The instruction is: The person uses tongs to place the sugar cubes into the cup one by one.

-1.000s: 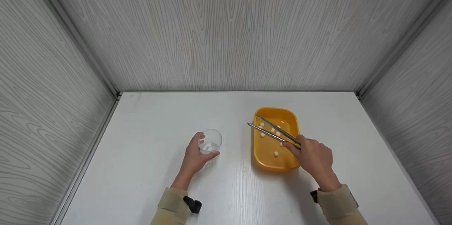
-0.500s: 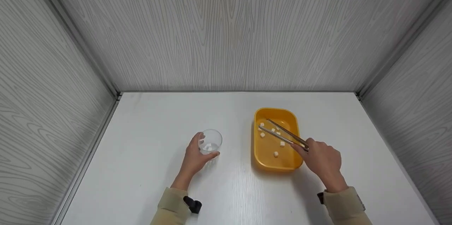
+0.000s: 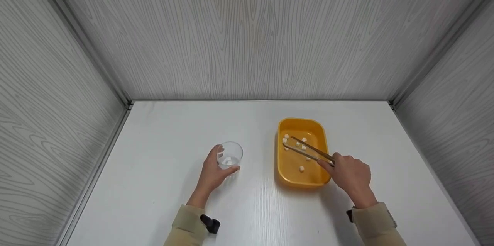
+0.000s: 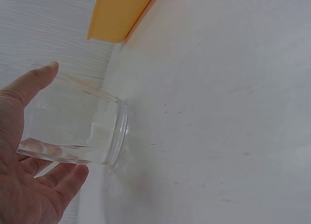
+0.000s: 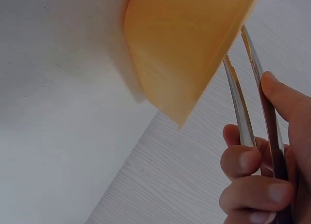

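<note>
Several cubes [image 3: 308, 159] hide partly behind tongs [image 5: 238, 100] the right hand [image 3: 352, 175] grips; left hand [image 3: 212, 172] holds a glass [image 4: 73, 114].

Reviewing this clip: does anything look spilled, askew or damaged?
Little: only faint dark specks on the white tabletop. No spill shows; the clear round glass cup is upright, and small white cubes lie inside the yellow rectangular tray.

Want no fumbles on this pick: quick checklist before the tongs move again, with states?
1. Right hand grips the tongs: ok.
2. Tongs spread apart at the ends: ok.
3. Ends within the outline of the yellow tray in the head view: ok.
4. Ends lined up on one of the white cubes: cannot tell.
5. Left hand holds the glass mouth up: ok.
6. Tray steadied by a hand: not ok, neither holds it.
</note>
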Action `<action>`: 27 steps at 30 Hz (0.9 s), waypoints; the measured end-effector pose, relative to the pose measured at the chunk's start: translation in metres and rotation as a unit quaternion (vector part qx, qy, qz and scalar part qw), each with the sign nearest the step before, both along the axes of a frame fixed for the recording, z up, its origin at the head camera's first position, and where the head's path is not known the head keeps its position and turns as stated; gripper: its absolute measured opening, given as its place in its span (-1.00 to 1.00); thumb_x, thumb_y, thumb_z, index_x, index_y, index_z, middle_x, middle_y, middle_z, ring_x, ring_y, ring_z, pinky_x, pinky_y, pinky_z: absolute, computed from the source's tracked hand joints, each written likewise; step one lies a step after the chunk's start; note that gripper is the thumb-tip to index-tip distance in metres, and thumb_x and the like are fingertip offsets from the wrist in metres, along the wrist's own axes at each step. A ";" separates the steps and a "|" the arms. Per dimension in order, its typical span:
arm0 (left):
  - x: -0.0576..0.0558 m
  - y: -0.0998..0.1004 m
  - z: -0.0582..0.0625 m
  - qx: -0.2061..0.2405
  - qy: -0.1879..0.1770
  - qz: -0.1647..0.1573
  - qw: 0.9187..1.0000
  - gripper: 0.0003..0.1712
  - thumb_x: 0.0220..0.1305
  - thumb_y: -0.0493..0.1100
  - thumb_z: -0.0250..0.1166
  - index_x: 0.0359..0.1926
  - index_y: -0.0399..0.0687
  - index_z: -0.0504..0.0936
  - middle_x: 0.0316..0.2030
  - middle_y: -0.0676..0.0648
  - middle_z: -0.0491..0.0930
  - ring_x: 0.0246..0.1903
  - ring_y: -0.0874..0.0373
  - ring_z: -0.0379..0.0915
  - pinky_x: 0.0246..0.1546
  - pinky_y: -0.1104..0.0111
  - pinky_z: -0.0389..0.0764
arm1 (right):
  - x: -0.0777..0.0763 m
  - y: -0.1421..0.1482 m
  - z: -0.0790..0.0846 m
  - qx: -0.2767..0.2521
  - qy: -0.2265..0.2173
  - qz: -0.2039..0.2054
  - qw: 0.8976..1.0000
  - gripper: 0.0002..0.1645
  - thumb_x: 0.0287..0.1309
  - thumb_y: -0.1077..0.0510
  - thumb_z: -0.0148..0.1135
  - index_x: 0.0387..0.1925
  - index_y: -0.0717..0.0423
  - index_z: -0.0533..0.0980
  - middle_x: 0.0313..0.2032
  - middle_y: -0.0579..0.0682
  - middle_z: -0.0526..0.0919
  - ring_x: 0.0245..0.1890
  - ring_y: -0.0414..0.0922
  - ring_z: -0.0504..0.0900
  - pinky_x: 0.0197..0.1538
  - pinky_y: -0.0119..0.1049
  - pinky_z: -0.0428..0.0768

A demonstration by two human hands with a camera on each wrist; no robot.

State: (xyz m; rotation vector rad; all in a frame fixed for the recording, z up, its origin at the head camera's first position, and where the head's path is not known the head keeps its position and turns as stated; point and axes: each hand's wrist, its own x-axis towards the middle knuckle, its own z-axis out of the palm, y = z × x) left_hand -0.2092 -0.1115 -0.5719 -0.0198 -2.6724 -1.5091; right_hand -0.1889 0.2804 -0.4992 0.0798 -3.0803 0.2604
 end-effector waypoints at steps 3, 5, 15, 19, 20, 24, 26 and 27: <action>0.000 0.000 0.000 0.003 0.001 0.000 1.000 0.11 -0.06 0.03 0.59 0.41 -0.28 0.19 0.30 -0.28 0.35 0.28 -0.18 0.27 0.28 -0.04 0.31 | -0.001 0.000 -0.001 0.004 -0.012 0.004 1.000 -0.40 0.21 -0.33 0.21 -0.50 0.13 0.49 -0.75 -0.05 0.33 -0.78 -0.10 0.29 -0.71 -0.28 0.22; 0.000 0.001 0.000 0.004 0.001 0.000 1.000 0.11 -0.05 0.02 0.59 0.41 -0.28 0.19 0.30 -0.28 0.35 0.29 -0.18 0.27 0.28 -0.04 0.30 | -0.002 -0.001 -0.002 0.008 -0.016 0.007 1.000 -0.39 0.21 -0.35 0.19 -0.50 0.12 0.49 -0.75 -0.05 0.32 -0.78 -0.10 0.28 -0.71 -0.28 0.20; 0.000 0.002 -0.001 -0.001 -0.006 0.006 1.000 0.13 -0.05 -0.01 0.59 0.43 -0.27 0.15 0.30 -0.27 0.35 0.31 -0.19 0.23 0.30 -0.04 0.28 | -0.006 -0.003 -0.006 0.036 -0.012 0.015 0.999 -0.34 0.16 -0.42 0.17 -0.49 0.11 0.50 -0.75 -0.06 0.30 -0.76 -0.11 0.27 -0.67 -0.31 0.20; 0.000 0.002 0.000 -0.001 -0.006 0.008 1.000 0.13 -0.05 0.00 0.59 0.43 -0.27 0.16 0.31 -0.27 0.35 0.31 -0.19 0.23 0.30 -0.03 0.27 | -0.007 -0.005 -0.006 0.039 -0.017 0.014 0.999 -0.38 0.14 -0.38 0.24 -0.48 0.11 0.49 -0.75 -0.06 0.31 -0.76 -0.10 0.28 -0.66 -0.31 0.21; 0.000 0.002 0.000 -0.001 -0.006 0.008 1.000 0.13 -0.05 0.00 0.59 0.43 -0.27 0.16 0.31 -0.27 0.35 0.31 -0.19 0.23 0.30 -0.03 0.27 | -0.008 -0.005 -0.006 0.040 -0.016 0.014 0.999 -0.39 0.14 -0.37 0.25 -0.48 0.11 0.49 -0.75 -0.06 0.31 -0.76 -0.10 0.28 -0.66 -0.31 0.22; 0.000 0.002 0.000 -0.003 -0.008 0.010 1.000 0.12 -0.05 0.00 0.59 0.42 -0.26 0.17 0.31 -0.26 0.35 0.31 -0.18 0.24 0.30 -0.04 0.27 | -0.009 -0.005 -0.008 0.046 -0.012 0.016 0.999 -0.40 0.14 -0.35 0.27 -0.48 0.11 0.49 -0.75 -0.06 0.30 -0.76 -0.11 0.28 -0.66 -0.31 0.22; 0.000 0.002 0.000 -0.005 -0.008 0.010 1.000 0.12 -0.05 0.00 0.59 0.42 -0.26 0.17 0.31 -0.26 0.35 0.31 -0.18 0.24 0.30 -0.04 0.27 | -0.010 -0.005 -0.008 0.047 -0.011 0.016 0.999 -0.41 0.13 -0.35 0.27 -0.48 0.10 0.49 -0.75 -0.06 0.31 -0.76 -0.11 0.29 -0.65 -0.31 0.21; 0.000 0.003 0.000 -0.005 -0.008 0.011 1.000 0.12 -0.05 0.00 0.59 0.42 -0.25 0.17 0.31 -0.26 0.35 0.31 -0.18 0.24 0.30 -0.04 0.28 | -0.010 -0.005 -0.008 0.048 -0.010 0.017 0.999 -0.42 0.13 -0.35 0.27 -0.48 0.10 0.49 -0.75 -0.06 0.31 -0.75 -0.10 0.29 -0.65 -0.31 0.22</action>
